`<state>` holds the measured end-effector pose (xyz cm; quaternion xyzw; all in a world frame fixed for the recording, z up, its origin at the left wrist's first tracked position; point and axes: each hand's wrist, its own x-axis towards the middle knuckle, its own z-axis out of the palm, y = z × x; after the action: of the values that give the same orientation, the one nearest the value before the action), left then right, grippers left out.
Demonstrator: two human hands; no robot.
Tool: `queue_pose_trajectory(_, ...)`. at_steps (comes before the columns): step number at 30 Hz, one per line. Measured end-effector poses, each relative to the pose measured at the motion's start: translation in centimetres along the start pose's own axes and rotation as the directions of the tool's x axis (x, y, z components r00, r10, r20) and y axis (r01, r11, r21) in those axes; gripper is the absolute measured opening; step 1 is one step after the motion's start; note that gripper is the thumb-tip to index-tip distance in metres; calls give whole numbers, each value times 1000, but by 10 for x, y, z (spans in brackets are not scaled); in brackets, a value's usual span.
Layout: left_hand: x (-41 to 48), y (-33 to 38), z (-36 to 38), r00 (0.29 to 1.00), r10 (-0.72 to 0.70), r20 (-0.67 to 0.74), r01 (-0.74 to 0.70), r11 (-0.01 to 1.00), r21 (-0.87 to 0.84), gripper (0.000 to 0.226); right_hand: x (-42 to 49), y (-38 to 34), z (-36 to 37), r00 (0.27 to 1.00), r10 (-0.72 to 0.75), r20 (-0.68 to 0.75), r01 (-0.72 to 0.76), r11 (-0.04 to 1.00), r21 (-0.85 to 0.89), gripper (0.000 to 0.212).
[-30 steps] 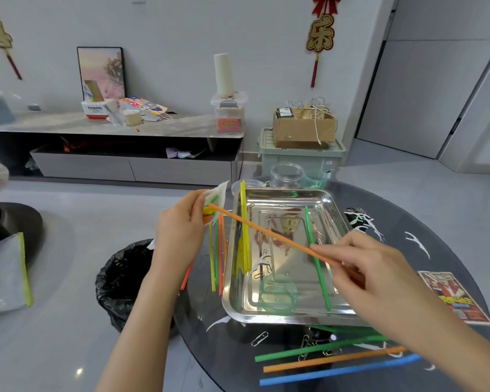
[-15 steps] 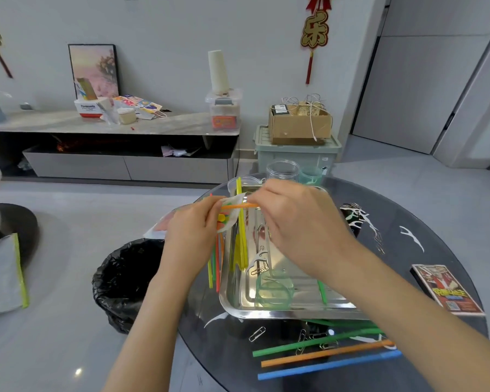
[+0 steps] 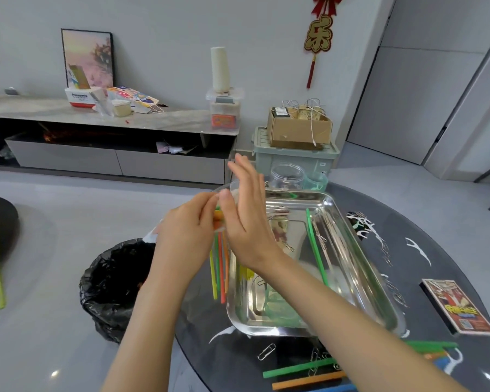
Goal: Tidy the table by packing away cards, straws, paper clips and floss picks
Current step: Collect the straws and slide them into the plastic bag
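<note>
Left hand (image 3: 187, 230): grip clenched round straws (image 3: 219, 267), hung upright at the left edge of the desk (image 3: 450, 250).
Right hand (image 3: 246, 219): grip released, fingers straight, pressed against the straw tops, likely to level them.
Near edge: loose straws (image 3: 297, 369) are left unpacked.

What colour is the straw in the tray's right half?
The straw is green, seen in head view.

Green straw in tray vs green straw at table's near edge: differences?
The tray straw lies in the steel tray, running front to back; the table straw lies on the dark table, running left to right. The tray straw has none beside it; the table straw lies beside an orange straw. Both green.
</note>
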<state>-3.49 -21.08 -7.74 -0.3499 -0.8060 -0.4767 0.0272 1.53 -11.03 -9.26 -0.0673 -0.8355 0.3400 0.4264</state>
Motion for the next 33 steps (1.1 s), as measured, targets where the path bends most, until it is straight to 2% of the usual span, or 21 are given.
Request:
queue_pose_trajectory(2, 3, -4, -5, 1000, 1, -4, -1, 1000, 16, 28, 4, 17, -3, 987, 151, -57, -153, 987, -41, 42)
queue_pose_trajectory(3, 4, -6, -7, 1000, -1, -3, 1, 1000, 28, 28, 8, 31, -6, 957, 291, -4, -288, 947, -144, 42)
queue_pose_trajectory(5, 7, -10, -10, 1000, -5, -3, 6, 999, 54, 29, 11, 55, -7, 809, 566, 156, -466, 781, -417, 41)
queue_pose_trajectory(6, 7, -12, -12, 1000, -4, -3, 4, 998, 62, 30, 10, 64, -6, 743, 638, 201, -483, 720, -499, 39)
queue_pose_trajectory(7, 8, -13, -12, 1000, -1, -4, 2, 998, 65, 30, 8, 70, -4, 715, 664, 219, -480, 694, -537, 39)
queue_pose_trajectory(10, 10, -17, -15, 1000, -1, -16, 2, 998, 57, 31, 4, 82, 6, 710, 669, 218, -456, 674, -582, 44)
queue_pose_trajectory(13, 12, -22, -16, 999, -11, -31, 12, 999, 49, 30, 5, 90, 14, 721, 665, 196, -440, 657, -613, 37)
queue_pose_trajectory(16, 12, -24, -17, 999, -11, -33, 13, 999, 45, 30, 7, 95, 16, 727, 660, 190, -469, 679, -565, 24)
queue_pose_trajectory(19, 12, -25, -19, 999, -20, -30, 21, 999, 26, 30, 13, 88, 2, 764, 617, 191, -477, 738, -477, 14)
queue_pose_trajectory(24, 10, -27, -20, 999, -28, -32, 28, 999, 17, 30, 11, 31, -53, 830, 492, 265, -433, 866, -250, 26)
queue_pose_trajectory(27, 7, -25, -19, 999, -21, -40, 22, 999, 29, 31, -3, -5, -85, 840, 431, 329, -435, 898, -68, 34)
queue_pose_trajectory(33, -3, -19, -16, 998, -37, -53, 40, 998, 51, 31, -38, -47, -126, 812, 345, 471, -341, 935, -98, 40)
